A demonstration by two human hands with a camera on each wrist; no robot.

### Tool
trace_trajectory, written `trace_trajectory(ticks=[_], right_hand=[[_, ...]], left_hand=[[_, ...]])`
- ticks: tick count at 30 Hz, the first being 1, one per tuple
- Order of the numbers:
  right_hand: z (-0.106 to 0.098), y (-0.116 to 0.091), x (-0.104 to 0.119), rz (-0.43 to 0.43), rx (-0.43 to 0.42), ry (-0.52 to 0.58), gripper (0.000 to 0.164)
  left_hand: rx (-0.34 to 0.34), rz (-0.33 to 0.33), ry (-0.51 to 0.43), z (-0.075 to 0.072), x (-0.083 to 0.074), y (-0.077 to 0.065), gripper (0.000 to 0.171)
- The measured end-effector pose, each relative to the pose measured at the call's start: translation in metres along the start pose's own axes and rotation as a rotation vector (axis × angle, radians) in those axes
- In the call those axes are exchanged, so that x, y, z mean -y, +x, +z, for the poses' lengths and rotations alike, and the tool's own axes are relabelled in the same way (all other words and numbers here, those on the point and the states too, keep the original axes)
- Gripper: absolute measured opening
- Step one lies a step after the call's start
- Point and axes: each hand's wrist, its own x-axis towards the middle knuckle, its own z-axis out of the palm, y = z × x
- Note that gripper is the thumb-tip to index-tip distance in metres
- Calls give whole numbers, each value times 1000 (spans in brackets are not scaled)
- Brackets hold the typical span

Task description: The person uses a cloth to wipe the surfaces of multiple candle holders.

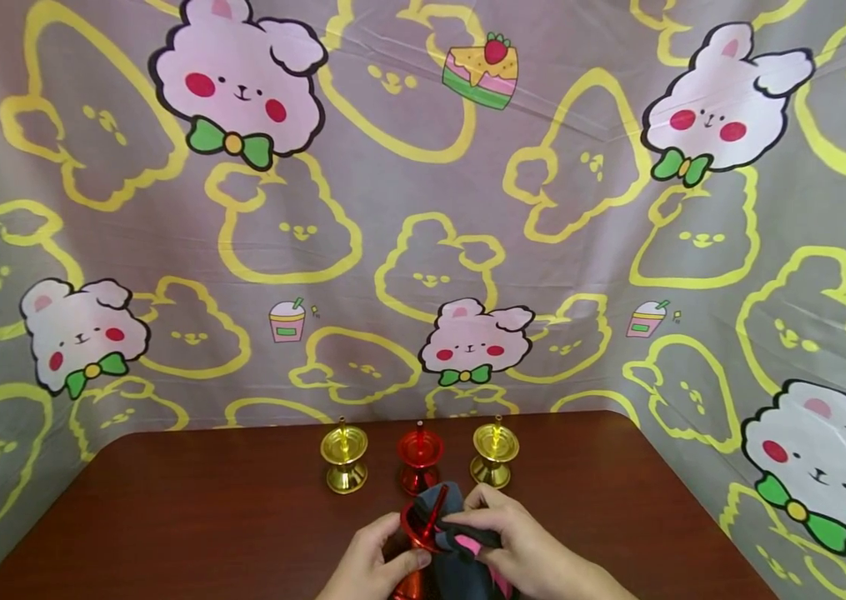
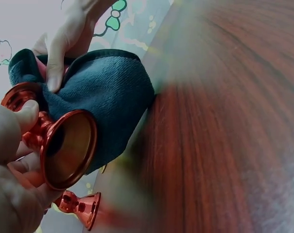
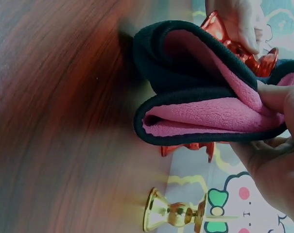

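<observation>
My left hand (image 1: 372, 560) grips a shiny red candle holder (image 2: 43, 127) by its narrow stem, tilted so the hollow base faces the left wrist camera. My right hand (image 1: 526, 537) pinches a folded cloth (image 3: 200, 114), dark blue-grey on one side and pink on the other. In the head view the bunched cloth lies against the red holder's upper dish, beside its thin spike. Most of the cloth hangs down past the holder, hiding part of its right side.
A second red candle holder (image 1: 420, 450) stands at the table's back, between a gold candle holder (image 1: 344, 450) on the left and another gold candle holder (image 1: 495, 448) on the right. The brown wooden table (image 1: 205, 500) ends against a cartoon-printed curtain (image 1: 362, 275).
</observation>
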Motion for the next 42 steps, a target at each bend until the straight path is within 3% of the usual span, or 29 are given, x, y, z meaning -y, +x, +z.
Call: trace_trajectory(ticks=[5,10,19,23,26,31,34,36,39,42], right_hand=[[5,1,-1,-21,-47,-58,58],[12,3,-1,-49,-100,-171,62],[30,11,4,-20,-157,-351,53],[35,14,4,-27,-189,-372,51],[33,16,4,-13,-196,-331,52],[18,18,-1,2,-193,-154,49],[9,19,-5,9,-162,-37,42],[6,19,-7,28,-124,27,38],[5,20,-9,51,-80,84,42],[6,19,-11,52,-51,101,54]], left_hand=[[-72,-9,60,3,1,-1,26],[-164,-81,150,5,-2,2,23],[-406,-149,553,9,-4,9,25],[-432,-145,601,7,-5,10,23],[-383,-128,512,1,-6,10,21],[-234,-40,192,-16,-7,5,19],[-183,-19,34,-23,-6,3,23],[-155,-62,-76,-26,-5,2,29],[-110,-194,-237,-30,-4,1,36],[-27,-273,-312,-34,0,0,42]])
